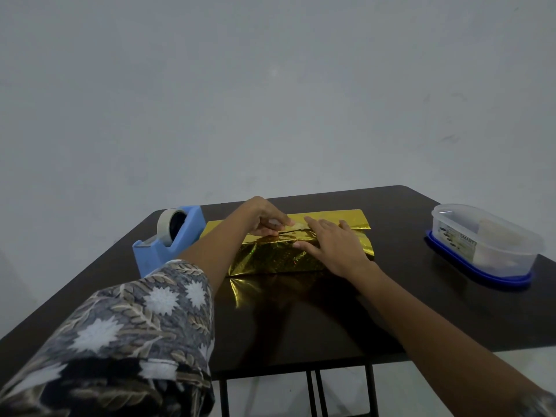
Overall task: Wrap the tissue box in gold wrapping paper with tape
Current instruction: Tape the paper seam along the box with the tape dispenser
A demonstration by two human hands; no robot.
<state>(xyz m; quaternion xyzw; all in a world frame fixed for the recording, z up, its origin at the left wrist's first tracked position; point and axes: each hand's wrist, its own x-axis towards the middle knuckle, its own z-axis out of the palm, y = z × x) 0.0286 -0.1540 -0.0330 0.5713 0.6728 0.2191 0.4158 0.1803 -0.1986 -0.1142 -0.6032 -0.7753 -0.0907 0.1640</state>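
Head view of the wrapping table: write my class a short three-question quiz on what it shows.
1. True or false: the blue tape dispenser stands left of the gold wrapping paper.
2. The right hand on the paper is: A flat; B a fist; C lifted clear.
3. Fill in: the clear container sits on a ___ lid.
Key: 1 true; 2 A; 3 blue.

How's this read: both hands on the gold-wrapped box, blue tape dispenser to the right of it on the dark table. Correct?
One error. The head view shows the blue tape dispenser left of the gold-wrapped box, not right. The rest holds: left hand and right hand are both on the box, on the dark table.
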